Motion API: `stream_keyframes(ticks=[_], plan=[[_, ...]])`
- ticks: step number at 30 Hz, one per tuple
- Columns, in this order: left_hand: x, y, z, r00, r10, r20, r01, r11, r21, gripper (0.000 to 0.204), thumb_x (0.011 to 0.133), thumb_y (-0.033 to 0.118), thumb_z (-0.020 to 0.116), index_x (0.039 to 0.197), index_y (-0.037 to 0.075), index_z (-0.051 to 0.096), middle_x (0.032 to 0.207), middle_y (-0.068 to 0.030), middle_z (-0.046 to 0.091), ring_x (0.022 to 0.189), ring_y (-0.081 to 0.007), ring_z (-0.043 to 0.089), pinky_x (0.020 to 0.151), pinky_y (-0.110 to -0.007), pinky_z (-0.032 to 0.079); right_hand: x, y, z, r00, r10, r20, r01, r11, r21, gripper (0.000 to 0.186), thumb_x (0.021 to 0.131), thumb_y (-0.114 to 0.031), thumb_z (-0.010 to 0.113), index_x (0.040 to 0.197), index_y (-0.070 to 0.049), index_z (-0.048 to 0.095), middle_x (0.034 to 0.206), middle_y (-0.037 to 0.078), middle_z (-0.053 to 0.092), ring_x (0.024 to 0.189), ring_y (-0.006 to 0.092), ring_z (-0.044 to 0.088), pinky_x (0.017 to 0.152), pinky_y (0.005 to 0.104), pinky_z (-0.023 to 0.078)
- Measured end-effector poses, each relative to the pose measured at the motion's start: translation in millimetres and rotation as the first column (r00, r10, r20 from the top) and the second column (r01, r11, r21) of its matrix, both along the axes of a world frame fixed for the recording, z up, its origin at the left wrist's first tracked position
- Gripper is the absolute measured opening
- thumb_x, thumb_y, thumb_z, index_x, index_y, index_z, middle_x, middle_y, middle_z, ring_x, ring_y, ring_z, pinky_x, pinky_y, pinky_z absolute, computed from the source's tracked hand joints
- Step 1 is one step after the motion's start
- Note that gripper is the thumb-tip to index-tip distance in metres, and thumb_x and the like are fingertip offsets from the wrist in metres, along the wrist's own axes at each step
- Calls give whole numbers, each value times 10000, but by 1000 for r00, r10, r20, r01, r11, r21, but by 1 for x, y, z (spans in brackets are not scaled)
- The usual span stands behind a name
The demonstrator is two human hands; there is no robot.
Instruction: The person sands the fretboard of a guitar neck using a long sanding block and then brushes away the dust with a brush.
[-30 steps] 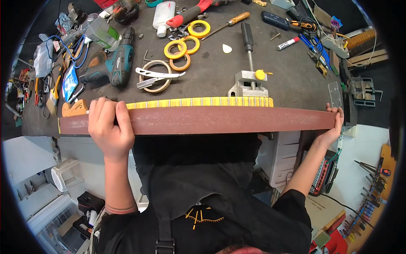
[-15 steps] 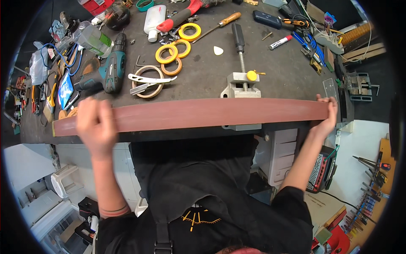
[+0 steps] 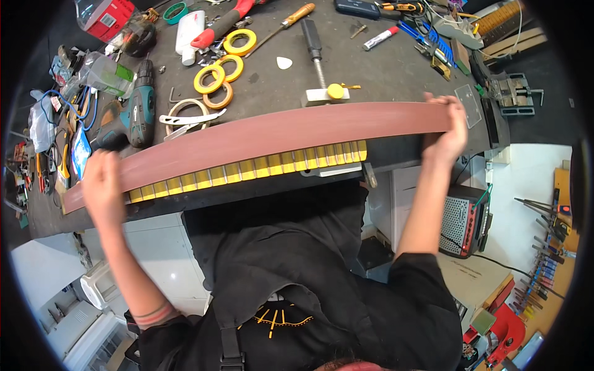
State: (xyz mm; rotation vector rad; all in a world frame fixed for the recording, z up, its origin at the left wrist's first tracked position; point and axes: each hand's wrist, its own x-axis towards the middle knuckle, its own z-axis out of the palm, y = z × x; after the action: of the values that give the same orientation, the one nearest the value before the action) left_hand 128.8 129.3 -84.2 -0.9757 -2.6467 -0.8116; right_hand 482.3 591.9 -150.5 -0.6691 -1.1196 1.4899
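Note:
A long reddish-brown sanding strip (image 3: pixel 284 128) stretches across in front of me over the bench edge, its matt face up. My left hand (image 3: pixel 102 188) is closed around it near its left end, slightly blurred. The other end is gripped by my right hand (image 3: pixel 450 127), with fingertips showing past the far edge. Below the strip shows part of a fretboard (image 3: pixel 247 171), covered in yellow tape between thin metal frets; the strip hides the rest. Behind the strip's middle stands a grey screw clamp (image 3: pixel 317 94) with a black handle and a yellow knob.
A teal drill (image 3: pixel 142 105) lies to the left, near tape rolls (image 3: pixel 209 79) and a folding razor (image 3: pixel 192 117). Farther back are a white bottle (image 3: pixel 190 37), a wood-handled tool (image 3: pixel 298 15) and a marker (image 3: pixel 380 38). A small vise (image 3: pixel 516 93) sits at the right.
The strip has shifted left and its right part away from me, so it now slants. The yellow-taped fretboard has come into view below it. Both hands keep hold, and the view has turned somewhat.

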Motion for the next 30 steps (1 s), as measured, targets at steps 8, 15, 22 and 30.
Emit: stream_keyframes(ticks=[8,15,22,30], plan=[[16,32,-15,997,29,-77,-29,1000,7,326,1053,237,566,890,-44,582,825,-125,555,826,-239,551,787,-370,440,26,40,4,994,88,68,-88,996,-5,226,1045,-189,551,1144,5,612,1016,155,690,1052,312,698,1005,481,535],[-64,-77,-17,992,51,116,-56,997,44,349,1046,209,587,810,10,424,757,-15,360,735,-126,358,663,-307,345,-31,-48,6,986,169,1,-169,986,8,169,1031,-144,546,1075,-15,646,977,152,719,960,308,734,911,429,571],[13,39,-14,998,35,-48,-36,999,-23,294,1029,212,575,877,-28,498,821,-165,493,796,-296,518,773,-371,445,28,50,3,992,63,110,-60,998,-30,229,1043,-172,543,1153,15,614,1025,146,672,1063,350,691,1047,518,520],[-59,-111,-26,993,83,87,-98,979,180,318,1045,161,579,819,-6,432,761,-32,361,732,-132,361,669,-314,362,-29,-77,-1,980,197,-36,-197,980,14,156,1046,-136,542,1076,-25,647,975,163,724,971,304,725,921,418,562]])
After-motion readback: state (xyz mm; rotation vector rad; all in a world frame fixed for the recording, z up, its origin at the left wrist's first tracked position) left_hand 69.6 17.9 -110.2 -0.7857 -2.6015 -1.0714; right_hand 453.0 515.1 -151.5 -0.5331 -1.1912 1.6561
